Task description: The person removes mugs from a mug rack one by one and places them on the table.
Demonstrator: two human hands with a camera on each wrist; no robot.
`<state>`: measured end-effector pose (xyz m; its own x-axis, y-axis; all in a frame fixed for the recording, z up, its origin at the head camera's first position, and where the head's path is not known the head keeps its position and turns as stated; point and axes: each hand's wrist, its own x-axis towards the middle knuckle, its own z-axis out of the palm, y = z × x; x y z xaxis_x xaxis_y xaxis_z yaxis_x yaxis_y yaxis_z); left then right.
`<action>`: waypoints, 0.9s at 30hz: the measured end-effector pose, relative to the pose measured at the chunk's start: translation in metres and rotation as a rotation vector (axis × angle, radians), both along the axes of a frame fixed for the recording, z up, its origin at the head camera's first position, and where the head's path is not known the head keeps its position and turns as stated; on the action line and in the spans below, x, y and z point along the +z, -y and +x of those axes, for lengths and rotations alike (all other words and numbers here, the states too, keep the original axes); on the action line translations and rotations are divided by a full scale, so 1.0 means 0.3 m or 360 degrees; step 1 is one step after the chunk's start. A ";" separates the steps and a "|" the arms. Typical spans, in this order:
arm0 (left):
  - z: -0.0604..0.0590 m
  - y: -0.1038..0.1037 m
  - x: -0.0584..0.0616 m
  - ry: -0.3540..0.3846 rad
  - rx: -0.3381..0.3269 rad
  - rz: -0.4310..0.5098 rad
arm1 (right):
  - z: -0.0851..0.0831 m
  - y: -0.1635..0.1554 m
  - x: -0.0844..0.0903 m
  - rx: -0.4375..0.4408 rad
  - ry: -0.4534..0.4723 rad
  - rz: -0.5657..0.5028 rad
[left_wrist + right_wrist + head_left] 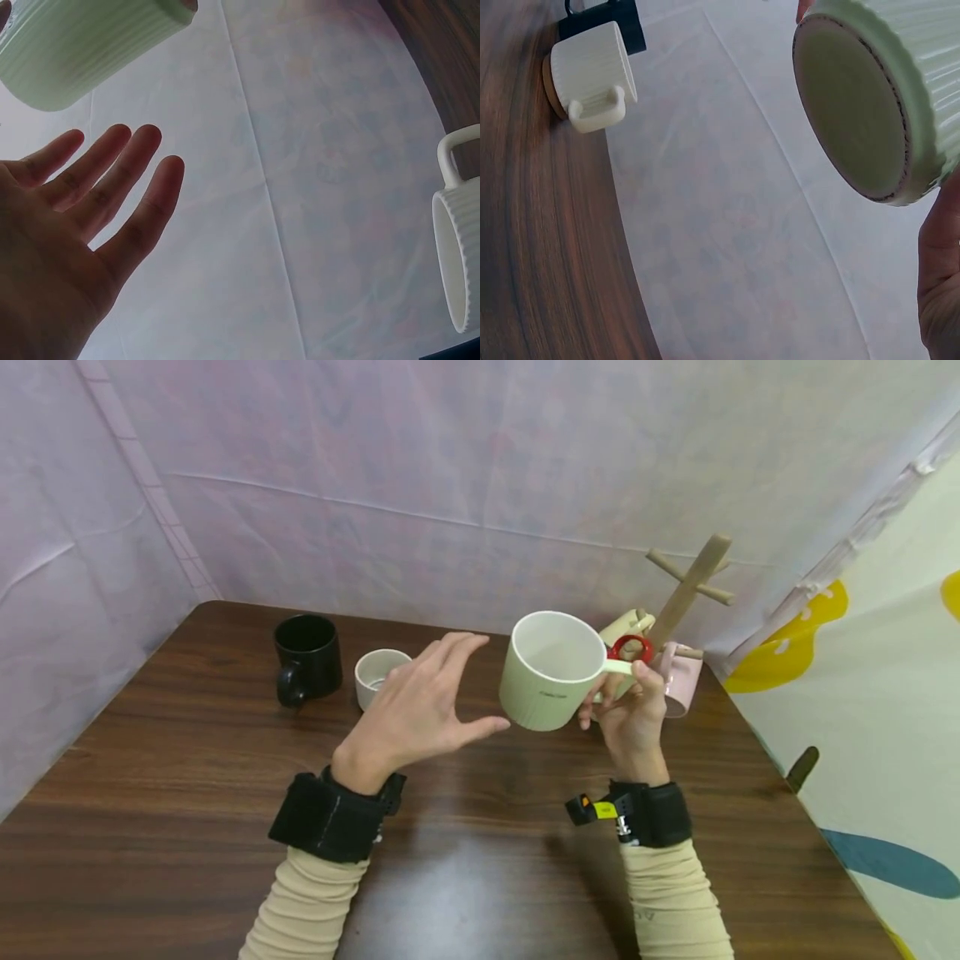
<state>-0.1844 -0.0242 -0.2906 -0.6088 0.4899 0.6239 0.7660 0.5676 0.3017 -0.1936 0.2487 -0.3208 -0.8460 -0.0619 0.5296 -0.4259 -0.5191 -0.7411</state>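
A pale green ribbed mug (543, 697) is held up above the table by my right hand (633, 722), which grips its handle (618, 667). In the right wrist view the underside of this green mug (851, 109) faces the camera. To its left, my left hand (416, 706) has its thumb and fingers spread apart, with a gap between it and the mug. The left wrist view shows the fingers (139, 214) fairly straight and nothing in the palm. Partly behind that hand stands a white ribbed mug (381, 667).
A black mug (309, 656) stands at the back left. At the back right, a wooden mug tree (686, 589) carries a pink mug (682, 681) and a cream mug (621, 625), partly hidden. A red ring-shaped thing (632, 638) shows beside it. Fabric hangs behind the brown table (187, 777).
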 end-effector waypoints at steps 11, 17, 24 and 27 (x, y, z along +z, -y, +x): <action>-0.003 -0.010 -0.006 0.0076 0.0004 0.0006 | -0.003 0.029 -0.005 0.0017 -0.0046 0.0040; -0.006 -0.015 -0.009 0.0124 0.0004 0.0014 | 0.001 0.046 -0.003 0.0045 -0.0028 0.0063; -0.003 -0.020 -0.011 0.0178 0.0018 0.0024 | -0.001 0.067 -0.012 0.0098 -0.0052 0.0097; -0.004 -0.023 -0.013 0.0166 0.0010 0.0049 | 0.000 0.077 -0.019 0.0101 -0.0041 0.0141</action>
<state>-0.1856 -0.0174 -0.2944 -0.6741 0.4675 0.5718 0.7261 0.5613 0.3972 -0.1937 0.2257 -0.3265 -0.8251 -0.1626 0.5410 -0.4136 -0.4783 -0.7747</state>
